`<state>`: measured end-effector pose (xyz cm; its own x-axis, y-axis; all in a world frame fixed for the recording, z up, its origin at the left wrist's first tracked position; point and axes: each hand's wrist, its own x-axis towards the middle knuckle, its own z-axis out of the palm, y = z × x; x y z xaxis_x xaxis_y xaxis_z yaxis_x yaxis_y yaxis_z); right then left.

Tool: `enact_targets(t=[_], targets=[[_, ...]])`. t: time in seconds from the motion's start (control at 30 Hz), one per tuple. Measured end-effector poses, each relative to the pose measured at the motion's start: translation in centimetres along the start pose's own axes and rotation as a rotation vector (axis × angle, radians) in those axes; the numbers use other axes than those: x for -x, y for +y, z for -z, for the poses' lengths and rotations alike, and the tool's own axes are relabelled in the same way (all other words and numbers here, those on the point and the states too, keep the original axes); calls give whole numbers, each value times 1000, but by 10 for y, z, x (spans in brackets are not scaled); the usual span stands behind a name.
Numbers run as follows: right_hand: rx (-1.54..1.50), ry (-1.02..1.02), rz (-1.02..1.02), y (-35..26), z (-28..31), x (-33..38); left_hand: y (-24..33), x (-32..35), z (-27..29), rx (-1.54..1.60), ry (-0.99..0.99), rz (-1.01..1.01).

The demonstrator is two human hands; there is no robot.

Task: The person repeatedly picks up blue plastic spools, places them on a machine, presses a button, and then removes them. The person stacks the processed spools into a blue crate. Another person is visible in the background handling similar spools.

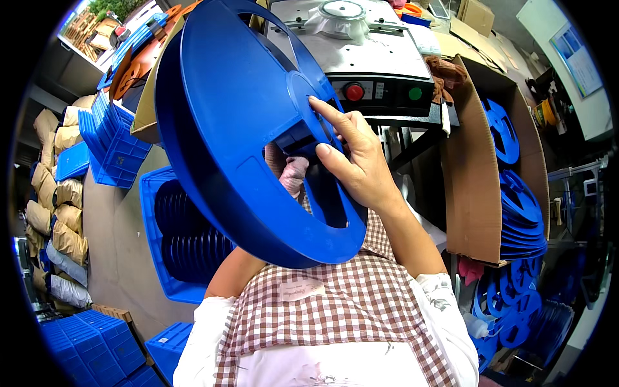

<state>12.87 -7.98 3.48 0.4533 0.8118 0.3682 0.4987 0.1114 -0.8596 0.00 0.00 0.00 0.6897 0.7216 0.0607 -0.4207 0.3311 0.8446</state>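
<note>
A large blue plastic reel [225, 109] with two round flanges and cut-out windows is tilted in front of my chest. Behind it my left forearm disappears, and through a window shows part of my left hand [294, 175], in what looks like a pale pinkish glove. That hand is closed on the reel from the far side; most of its fingers are hidden. My bare right hand [356, 155] lies over the reel's right side, index finger stretched to the hub and thumb apart, near the window's edge. The other fingers are partly hidden.
Beyond the reel stands a white machine [380, 58] with red and green buttons. To the right, a cardboard box [474, 193] holds blue flanges [519, 213]. A blue crate [187, 293] of dark ribbed parts sits at left; stacked blue crates [97, 348] and brown sacks [68, 193] lie farther left.
</note>
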Motion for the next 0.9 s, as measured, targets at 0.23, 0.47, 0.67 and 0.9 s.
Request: enact_targets(t=[0.23, 0.47, 0.67, 0.9], targets=[[-8, 19, 1, 3, 1, -1, 8, 4, -16, 161, -62, 3], [-42, 10, -31, 6, 1, -2, -27, -5, 27, -232, 62, 33], [166, -33, 31, 2, 25, -10, 13, -26, 1, -294, -184, 19], [272, -239, -54, -3, 88, -78, 9, -127, 43, -375, -455, 16]])
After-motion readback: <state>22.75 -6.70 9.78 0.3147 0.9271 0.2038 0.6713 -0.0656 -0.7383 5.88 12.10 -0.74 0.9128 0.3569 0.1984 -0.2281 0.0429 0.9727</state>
